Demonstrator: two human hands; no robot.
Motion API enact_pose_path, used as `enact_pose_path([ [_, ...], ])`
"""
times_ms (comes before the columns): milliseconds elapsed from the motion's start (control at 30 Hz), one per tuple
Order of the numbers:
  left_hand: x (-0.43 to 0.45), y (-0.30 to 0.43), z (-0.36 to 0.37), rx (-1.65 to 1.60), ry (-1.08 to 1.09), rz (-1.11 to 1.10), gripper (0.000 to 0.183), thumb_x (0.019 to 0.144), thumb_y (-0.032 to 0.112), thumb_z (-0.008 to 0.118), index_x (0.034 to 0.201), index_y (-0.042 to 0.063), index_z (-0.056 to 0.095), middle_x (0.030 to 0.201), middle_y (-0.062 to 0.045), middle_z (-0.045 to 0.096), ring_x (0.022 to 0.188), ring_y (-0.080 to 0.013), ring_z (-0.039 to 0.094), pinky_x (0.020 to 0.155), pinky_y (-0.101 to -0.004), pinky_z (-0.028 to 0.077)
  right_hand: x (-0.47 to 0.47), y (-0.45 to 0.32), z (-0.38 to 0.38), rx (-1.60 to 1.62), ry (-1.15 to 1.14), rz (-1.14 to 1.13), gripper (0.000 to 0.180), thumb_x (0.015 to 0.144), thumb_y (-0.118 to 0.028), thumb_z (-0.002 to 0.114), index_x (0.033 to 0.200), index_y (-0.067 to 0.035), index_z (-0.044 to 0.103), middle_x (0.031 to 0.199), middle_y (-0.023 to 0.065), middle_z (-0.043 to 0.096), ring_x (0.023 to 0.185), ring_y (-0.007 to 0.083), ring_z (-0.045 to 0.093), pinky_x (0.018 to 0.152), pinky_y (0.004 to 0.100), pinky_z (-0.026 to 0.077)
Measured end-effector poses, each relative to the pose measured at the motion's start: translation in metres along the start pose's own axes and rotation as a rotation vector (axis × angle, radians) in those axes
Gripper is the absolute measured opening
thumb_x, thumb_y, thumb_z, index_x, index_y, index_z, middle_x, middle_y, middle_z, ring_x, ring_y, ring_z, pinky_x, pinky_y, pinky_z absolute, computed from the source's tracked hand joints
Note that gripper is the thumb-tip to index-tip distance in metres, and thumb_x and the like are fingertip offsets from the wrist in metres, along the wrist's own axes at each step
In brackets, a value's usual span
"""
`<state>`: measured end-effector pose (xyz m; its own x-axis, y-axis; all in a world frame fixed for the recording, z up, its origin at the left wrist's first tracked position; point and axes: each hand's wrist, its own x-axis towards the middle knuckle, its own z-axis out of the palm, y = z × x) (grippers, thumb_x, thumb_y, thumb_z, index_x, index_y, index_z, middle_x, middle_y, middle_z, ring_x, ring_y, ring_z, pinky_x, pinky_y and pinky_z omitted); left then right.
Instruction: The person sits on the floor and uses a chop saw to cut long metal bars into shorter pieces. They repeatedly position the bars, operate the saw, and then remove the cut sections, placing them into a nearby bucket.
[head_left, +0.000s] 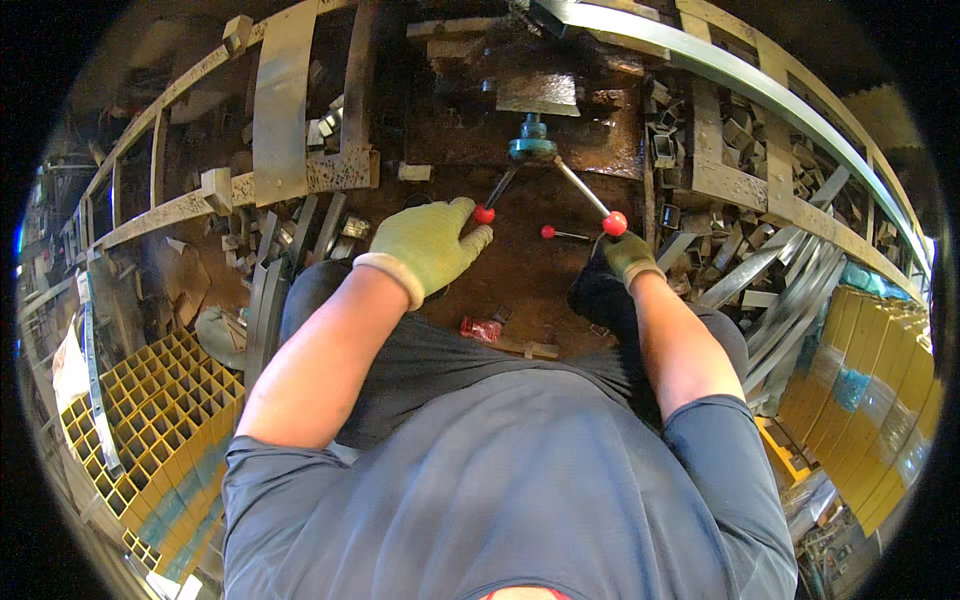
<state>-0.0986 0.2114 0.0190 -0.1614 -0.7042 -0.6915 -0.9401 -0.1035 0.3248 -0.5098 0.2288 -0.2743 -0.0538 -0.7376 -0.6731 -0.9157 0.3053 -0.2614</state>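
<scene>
In the head view my left hand (431, 244), in a yellow-green glove, is spread beside a red ball knob (484, 214) on a metal lever; whether a fingertip touches the knob I cannot tell. My right hand (628, 253), gloved too, is just below the larger red ball knob (615, 223) on a second lever (583, 187); its fingers are partly hidden, so its hold cannot be told. Both levers run to a blue-green hub (532, 147) in front of me. A third, small red knob (548, 232) on a thin rod lies between the hands.
Cut pieces of square metal tube (739, 135) are heaped at the right behind a metal frame rail (731, 187). A long metal tube (712, 56) crosses the upper right. Bundled yellow square tubes (165, 390) stand at the left, and another yellow bundle (862, 382) at the right.
</scene>
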Motion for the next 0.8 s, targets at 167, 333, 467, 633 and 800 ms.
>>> enact_pose_path([
  [167,0.014,-0.022,0.006,0.028,-0.204,-0.004,0.063,0.110,0.055,0.064,0.146,0.004,0.072,0.133,-0.028,0.078,0.127,-0.0466,0.073,0.108,-0.0539,0.057,0.013,-0.025,0.064,-0.322,-0.034,0.008,0.036,0.103,-0.026,0.060,0.131,-0.013,0.080,0.137,0.0186,0.079,0.129,0.0381,0.075,0.108,0.0484,0.060],
  [333,0.036,-0.022,0.024,-0.069,-0.145,0.207,0.062,0.109,0.057,0.064,0.143,0.005,0.072,0.118,-0.025,0.081,0.111,-0.0465,0.077,0.097,-0.0544,0.061,0.020,-0.069,0.090,-0.568,-0.096,-0.266,0.046,0.111,-0.020,0.049,0.151,-0.012,0.070,0.150,0.0207,0.073,0.137,0.0422,0.070,0.116,0.0544,0.056],
  [467,0.037,-0.022,0.026,-0.037,-0.272,0.216,0.058,0.110,0.057,0.061,0.138,0.008,0.073,0.119,-0.024,0.081,0.111,-0.0468,0.077,0.097,-0.0567,0.061,0.043,-0.079,0.119,-0.465,0.059,-0.257,0.037,0.105,-0.020,0.062,0.140,-0.016,0.073,0.132,0.0165,0.079,0.120,0.0415,0.078,0.098,0.0619,0.060],
  [633,0.037,-0.022,0.028,-0.071,-0.232,0.219,0.063,0.111,0.059,0.060,0.142,0.006,0.073,0.117,-0.025,0.081,0.109,-0.0472,0.077,0.095,-0.0569,0.062,0.082,-0.065,0.131,-0.273,-0.122,-0.099,0.028,0.108,-0.015,0.057,0.118,-0.014,0.084,0.121,0.0169,0.084,0.113,0.0391,0.082,0.094,0.0579,0.064],
  [800,0.039,-0.018,0.023,-0.080,-0.318,0.221,0.063,0.111,0.060,0.059,0.141,0.006,0.073,0.116,-0.025,0.082,0.107,-0.0473,0.077,0.093,-0.0570,0.061,0.079,-0.063,0.109,-0.594,-0.058,-0.432,0.030,0.112,-0.023,0.057,0.111,-0.016,0.086,0.108,0.0133,0.085,0.100,0.0331,0.083,0.086,0.0479,0.062],
])
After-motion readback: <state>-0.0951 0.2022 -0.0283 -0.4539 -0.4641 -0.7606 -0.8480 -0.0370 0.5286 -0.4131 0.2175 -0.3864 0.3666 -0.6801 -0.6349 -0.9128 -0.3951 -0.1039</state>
